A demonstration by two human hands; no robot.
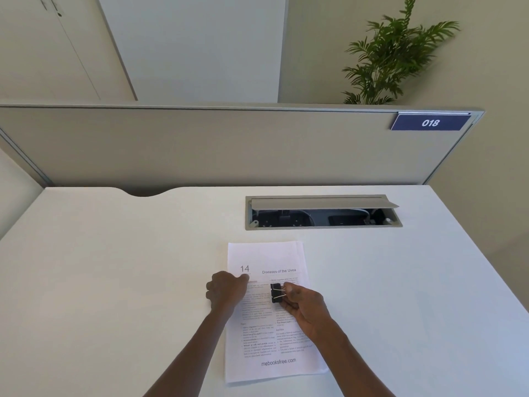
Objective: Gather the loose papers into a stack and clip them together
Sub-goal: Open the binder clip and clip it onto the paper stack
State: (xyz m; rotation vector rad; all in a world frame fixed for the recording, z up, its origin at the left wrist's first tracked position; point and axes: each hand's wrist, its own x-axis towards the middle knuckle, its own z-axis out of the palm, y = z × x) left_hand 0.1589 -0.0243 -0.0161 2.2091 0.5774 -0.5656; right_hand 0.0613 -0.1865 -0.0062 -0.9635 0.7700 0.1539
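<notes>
I see the white printed paper stack [269, 310] mid-desk [114, 267]. Left hand [226, 290], fingers curled, presses its left edge. Right hand [303, 305] pinches the black metal binder clip [275, 293] over the page.

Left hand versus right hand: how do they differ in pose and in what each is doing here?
The left hand is a closed fist pressing on the paper stack near its left edge and holds nothing; the right hand pinches the wire handles of a black binder clip over the page's middle. The left hand is knuckles-up; the right is turned sideways. Both are over the same stack on the white desk.
</notes>
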